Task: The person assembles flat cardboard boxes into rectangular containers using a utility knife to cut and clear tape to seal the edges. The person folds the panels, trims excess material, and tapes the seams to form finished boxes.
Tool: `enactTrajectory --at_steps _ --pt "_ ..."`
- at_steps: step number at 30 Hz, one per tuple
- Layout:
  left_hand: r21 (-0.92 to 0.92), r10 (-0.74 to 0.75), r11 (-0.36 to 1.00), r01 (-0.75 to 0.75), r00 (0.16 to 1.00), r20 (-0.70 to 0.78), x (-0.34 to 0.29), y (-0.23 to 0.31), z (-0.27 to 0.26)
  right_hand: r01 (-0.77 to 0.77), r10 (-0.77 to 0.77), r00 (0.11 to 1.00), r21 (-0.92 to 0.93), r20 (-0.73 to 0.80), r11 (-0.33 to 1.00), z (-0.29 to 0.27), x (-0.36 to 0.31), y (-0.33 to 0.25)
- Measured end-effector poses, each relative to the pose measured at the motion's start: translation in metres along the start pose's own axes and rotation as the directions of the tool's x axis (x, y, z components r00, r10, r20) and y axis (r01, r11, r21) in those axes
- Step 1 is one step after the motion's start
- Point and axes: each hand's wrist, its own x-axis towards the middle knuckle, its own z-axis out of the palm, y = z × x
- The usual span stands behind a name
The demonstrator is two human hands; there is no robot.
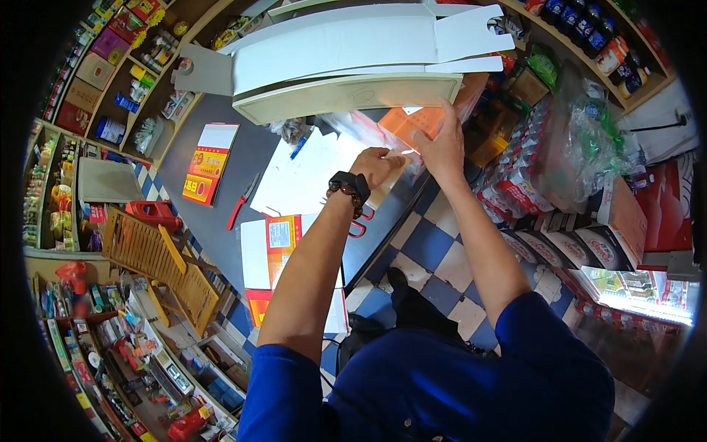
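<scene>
Step in hand: by my reading, arranging the orange panel [409,125] and clear plastic film [353,125] beneath the open white box [346,97], at the right-hand edge of the tabletop [254,147].

Left hand [374,167]: fingers half curled beside the film; from here I cannot tell whether they pinch it.

Right hand [443,147]: thumb and fingers spread, thumb near the panel, fingertips by the box's lower corner; firmness of grip cannot be told.

Next move, as I judge it: calls for steadying box and panel while the film is straightened.

Materials: box, pale card, long and shallow, flaps splayed; film, glossy, crumpled; panel, flat, smooth-looking; tabletop, dark, matt; white sheet [287,184], flat; knife [237,210], slim, red-handled; carton [206,168], red-and-yellow printed card, lying flat.
</scene>
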Motion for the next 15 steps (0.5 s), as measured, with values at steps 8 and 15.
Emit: enactTrajectory --at_steps 8,15 --pt "0.043 0.272 0.955 -0.292 0.815 -0.511 -0.124 -0.046 -0.002 0.079 -0.043 0.988 0.241 -0.151 0.967 -0.007 -0.023 0.013" --pt "-0.393 -0.265 0.91 -0.129 0.548 -0.793 -0.316 -0.27 -0.04 0.275 -0.463 0.777 0.432 0.426 0.859 0.037 -0.147 -0.096"
